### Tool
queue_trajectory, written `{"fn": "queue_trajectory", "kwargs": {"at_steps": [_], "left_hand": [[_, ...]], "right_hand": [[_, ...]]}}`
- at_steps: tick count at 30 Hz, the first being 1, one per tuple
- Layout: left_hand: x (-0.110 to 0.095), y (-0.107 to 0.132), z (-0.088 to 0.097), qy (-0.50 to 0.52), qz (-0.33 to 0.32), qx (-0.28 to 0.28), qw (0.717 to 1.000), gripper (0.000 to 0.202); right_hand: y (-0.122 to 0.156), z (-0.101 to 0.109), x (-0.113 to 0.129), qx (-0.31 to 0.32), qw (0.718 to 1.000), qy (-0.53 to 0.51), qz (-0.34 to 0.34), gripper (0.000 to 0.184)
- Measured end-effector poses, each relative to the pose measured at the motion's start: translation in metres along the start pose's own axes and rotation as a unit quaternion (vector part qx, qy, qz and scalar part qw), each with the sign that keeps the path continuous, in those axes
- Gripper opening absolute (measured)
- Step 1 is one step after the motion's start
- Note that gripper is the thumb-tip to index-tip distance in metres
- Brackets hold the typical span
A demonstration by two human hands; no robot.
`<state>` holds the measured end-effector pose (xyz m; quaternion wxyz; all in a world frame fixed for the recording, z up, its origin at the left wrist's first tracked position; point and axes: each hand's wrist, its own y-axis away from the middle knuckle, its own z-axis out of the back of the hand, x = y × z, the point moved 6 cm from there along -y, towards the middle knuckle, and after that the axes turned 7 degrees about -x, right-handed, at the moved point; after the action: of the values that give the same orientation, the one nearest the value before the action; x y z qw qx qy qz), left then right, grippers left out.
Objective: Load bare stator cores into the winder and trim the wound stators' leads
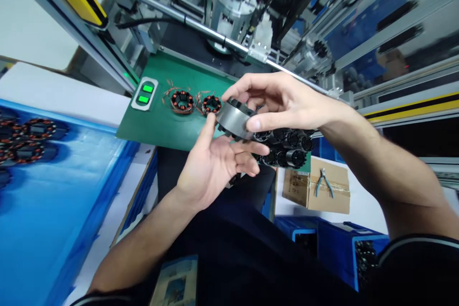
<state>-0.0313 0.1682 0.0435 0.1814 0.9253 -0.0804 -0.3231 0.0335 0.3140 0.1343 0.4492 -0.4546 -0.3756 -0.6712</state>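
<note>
- My right hand (283, 100) comes in from the right and pinches the toothed metal ring (234, 122): the thumb presses its near rim and the other fingers arch over its far side.
- My left hand (215, 162) lies palm up just beneath the ring. Its fingers are loosely curled and not closed on anything, and its thumb tip rests against the ring's left edge.
- The ring is held in the air between both hands, tilted, above the near edge of the green mat (161, 124).
- Two copper-wound stators (181, 101) lie side by side on the mat, just left of the ring, with loose wire ends splayed around them.
- The panel with two lit green buttons (145, 93) sits at the mat's left edge.
- A heap of bare black cores (289, 146) lies right behind my right thumb.
- Pliers (324, 182) lie on a cardboard box (304, 191) below that heap.
- The blue tray (53, 191) at my left holds more wound stators in its pockets.
</note>
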Motion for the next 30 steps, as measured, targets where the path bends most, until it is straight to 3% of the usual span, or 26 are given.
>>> {"fn": "queue_trajectory", "kwargs": {"at_steps": [2, 3, 4, 6, 9, 12, 14, 16, 18, 23, 30], "left_hand": [[-0.004, -0.008, 0.026, -0.074, -0.107, -0.055, 0.99, 0.079], [-0.009, -0.012, 0.044, -0.14, -0.186, -0.091, 0.968, 0.076], [-0.013, -0.014, 0.061, -0.234, -0.27, -0.132, 0.925, 0.064], [-0.013, -0.023, 0.094, -0.444, -0.362, -0.2, 0.795, 0.045], [-0.001, -0.042, 0.13, -0.618, -0.408, -0.226, 0.633, 0.039], [0.009, -0.046, 0.136, -0.669, -0.502, -0.217, 0.504, 0.04], [0.014, -0.042, 0.131, -0.672, -0.553, -0.211, 0.445, 0.036], [0.016, -0.039, 0.127, -0.669, -0.577, -0.214, 0.418, 0.035], [0.016, -0.037, 0.125, -0.666, -0.583, -0.221, 0.41, 0.035], [0.016, -0.035, 0.125, -0.659, -0.59, -0.228, 0.407, 0.036], [0.017, -0.035, 0.124, -0.656, -0.594, -0.221, 0.41, 0.036]], "right_hand": [[-0.014, 0.027, -0.004, -0.035, 0.997, 0.06, 0.02, 0.064], [-0.023, 0.045, -0.005, -0.064, 0.993, 0.1, 0.022, 0.066], [-0.034, 0.066, -0.004, -0.103, 0.983, 0.148, 0.023, 0.068], [-0.058, 0.109, 0.003, -0.195, 0.945, 0.263, 0.023, 0.069], [-0.097, 0.158, 0.014, -0.293, 0.861, 0.416, 0.009, 0.06], [-0.137, 0.184, 0.005, -0.312, 0.813, 0.49, -0.025, 0.055], [-0.159, 0.193, -0.008, -0.297, 0.803, 0.516, -0.027, 0.059], [-0.175, 0.2, -0.021, -0.267, 0.803, 0.533, -0.023, 0.065], [-0.186, 0.206, -0.031, -0.232, 0.808, 0.541, -0.025, 0.069], [-0.199, 0.221, -0.037, -0.182, 0.832, 0.523, -0.02, 0.065], [-0.217, 0.236, -0.039, -0.095, 0.818, 0.566, -0.037, 0.072]]}}
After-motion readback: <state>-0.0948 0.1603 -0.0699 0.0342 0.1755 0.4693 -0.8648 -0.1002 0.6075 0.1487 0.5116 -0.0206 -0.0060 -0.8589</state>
